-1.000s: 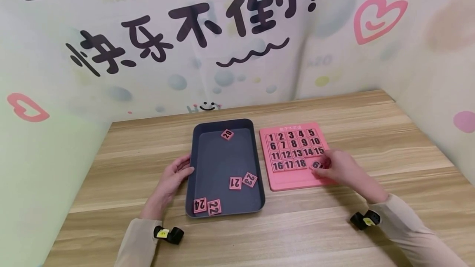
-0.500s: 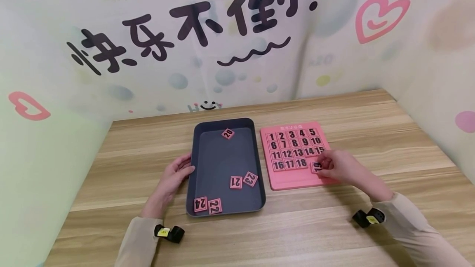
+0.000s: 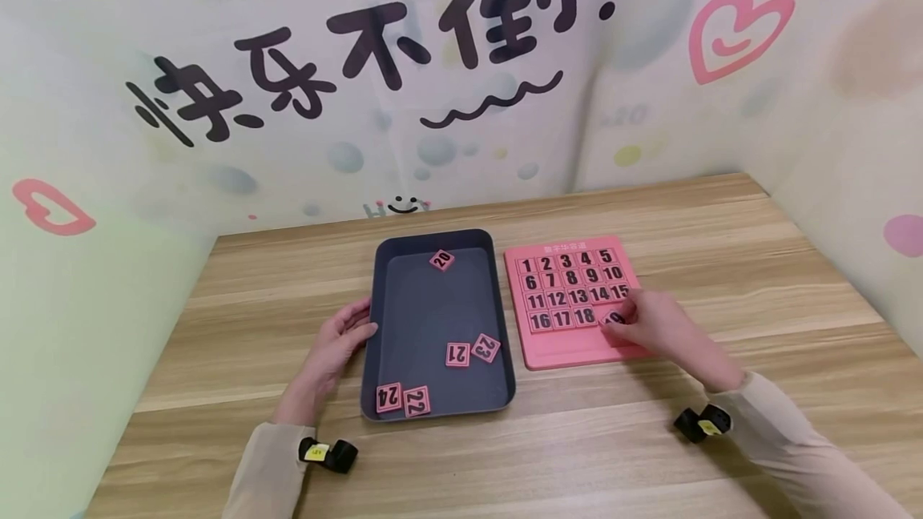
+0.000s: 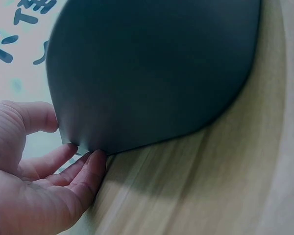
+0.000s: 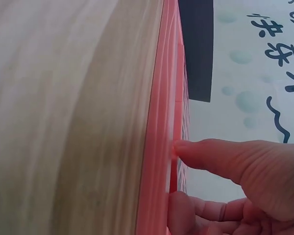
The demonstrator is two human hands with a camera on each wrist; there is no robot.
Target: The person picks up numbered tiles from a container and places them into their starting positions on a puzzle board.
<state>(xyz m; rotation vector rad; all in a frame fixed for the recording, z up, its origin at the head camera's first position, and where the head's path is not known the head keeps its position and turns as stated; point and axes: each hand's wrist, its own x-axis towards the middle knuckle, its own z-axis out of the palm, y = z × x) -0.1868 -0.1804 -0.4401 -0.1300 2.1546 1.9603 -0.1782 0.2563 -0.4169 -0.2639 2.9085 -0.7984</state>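
My right hand point(image 3: 652, 323) pinches a small pink number tile point(image 3: 613, 318) marked 19 between thumb and fingers. The tile sits tilted on the pink puzzle board point(image 3: 570, 356), just right of the 18 tile point(image 3: 585, 316); fingers cover part of it. In the right wrist view the thumb point(image 5: 210, 154) and fingertips are close at the board's side. My left hand point(image 3: 335, 347) holds the left rim of the dark grey tray point(image 3: 433, 303). In the left wrist view, its thumb is at the rim and its fingertips touch the tray's outer wall point(image 4: 147, 88).
In the tray lie loose tiles: 20 point(image 3: 442, 260) at the far end, 21 point(image 3: 457, 355) and 23 point(image 3: 485, 348) near the right side, 24 point(image 3: 388, 397) and 22 point(image 3: 416, 402) in the near left corner. Behind the wooden table point(image 3: 577, 455) hangs a printed backdrop point(image 3: 288, 158).
The right fingers have turned the 19 tile on the board: it stood sideways half a second ago and now lies tilted, closer to the 18 tile. The left hand and tray stay put.
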